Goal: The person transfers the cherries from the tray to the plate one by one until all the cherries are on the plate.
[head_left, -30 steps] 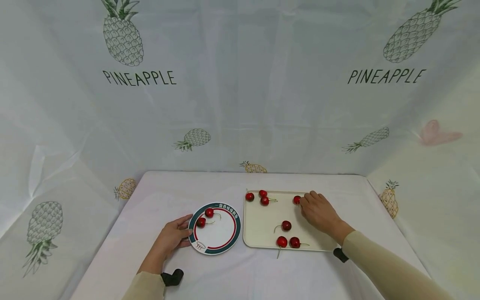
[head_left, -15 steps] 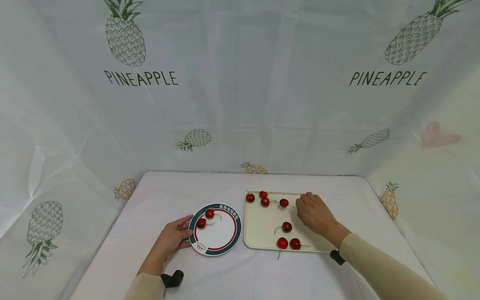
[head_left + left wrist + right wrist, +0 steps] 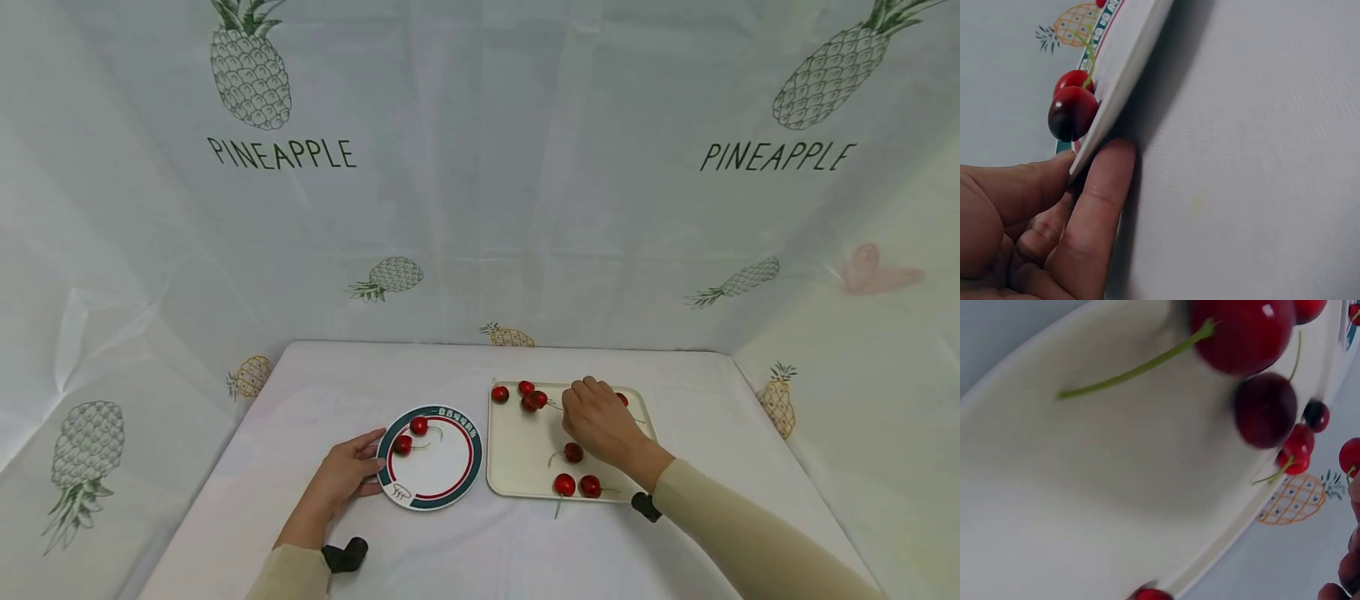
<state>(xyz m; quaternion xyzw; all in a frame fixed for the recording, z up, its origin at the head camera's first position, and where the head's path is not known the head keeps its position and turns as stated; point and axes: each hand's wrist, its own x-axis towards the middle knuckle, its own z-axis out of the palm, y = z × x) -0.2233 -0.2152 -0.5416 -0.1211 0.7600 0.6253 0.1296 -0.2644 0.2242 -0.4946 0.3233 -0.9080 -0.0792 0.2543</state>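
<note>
My left hand pinches the left rim of a round white plate with a dark green and red border, its thumb above and fingers below. Two red cherries with green stems lie on that plate. Over a cream rectangular tray, my right hand holds a cherry by its stem. In the head view this held cherry overlaps one of the cherries at the tray's upper left. Part of the tray is hidden behind the right hand and wrist.
Several more cherries rest on the tray: a group at the upper left, others near the front edge, and one cherry behind the right hand. A white cloth covers the table. A pineapple-printed curtain hangs behind.
My right hand has moved left across the tray, carrying the cherry by its stem. Another cherry has come into sight behind that hand. The left hand and plate have stayed put.
</note>
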